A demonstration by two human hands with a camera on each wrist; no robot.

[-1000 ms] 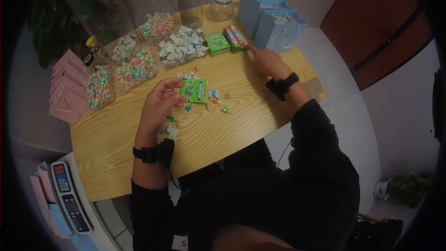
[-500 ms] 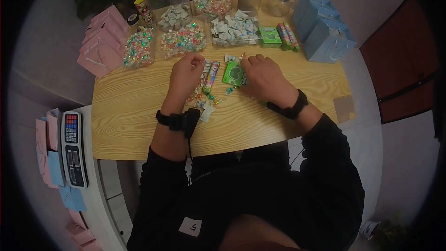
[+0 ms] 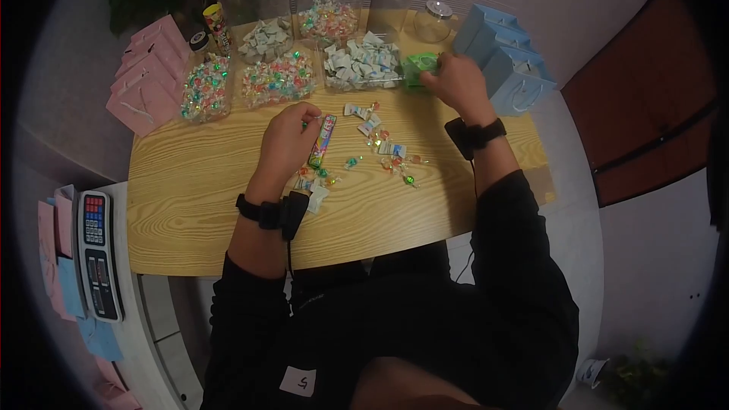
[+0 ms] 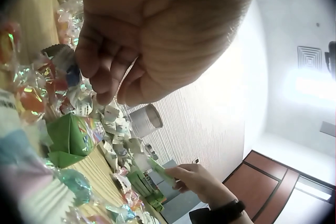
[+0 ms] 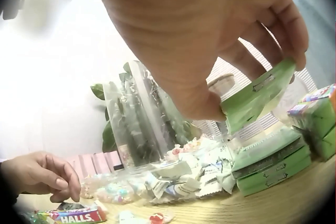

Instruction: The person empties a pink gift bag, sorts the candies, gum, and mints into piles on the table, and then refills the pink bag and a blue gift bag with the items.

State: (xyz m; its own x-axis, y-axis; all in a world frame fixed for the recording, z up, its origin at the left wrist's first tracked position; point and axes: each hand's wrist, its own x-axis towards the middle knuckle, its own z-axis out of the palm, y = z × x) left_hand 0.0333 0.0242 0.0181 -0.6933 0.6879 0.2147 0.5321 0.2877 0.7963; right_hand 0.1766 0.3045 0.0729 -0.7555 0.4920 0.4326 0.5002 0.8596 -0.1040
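My right hand (image 3: 462, 85) pinches a green gum pack (image 5: 260, 98) between thumb and fingers, tilted above more green gum packs (image 5: 275, 163) at the back of the table. In the head view that hand partly covers the packs. My left hand (image 3: 285, 144) hovers over the front table area with fingers loosely curled and nothing seen in them. Beside its fingertips lies a colourful Halls candy stick (image 3: 323, 141), labelled in the right wrist view. Wrapped candies (image 3: 317, 182) lie in a small pile below it, and another loose row of candies (image 3: 393, 150) lies to its right.
Clear bins of wrapped candies (image 3: 279, 80) and white sachets (image 3: 361, 63) line the back. Pink bags (image 3: 144, 95) stand left, blue bags (image 3: 519, 80) right. Behind are a wooden-lidded jar (image 3: 391, 4) and a glass jar (image 3: 434, 21). A scale (image 3: 99, 258) sits at the left.
My right hand went from the back right to the green gum pack near the left hand, then carried it to the packs at the back. The Halls stick came into sight beside the left hand.
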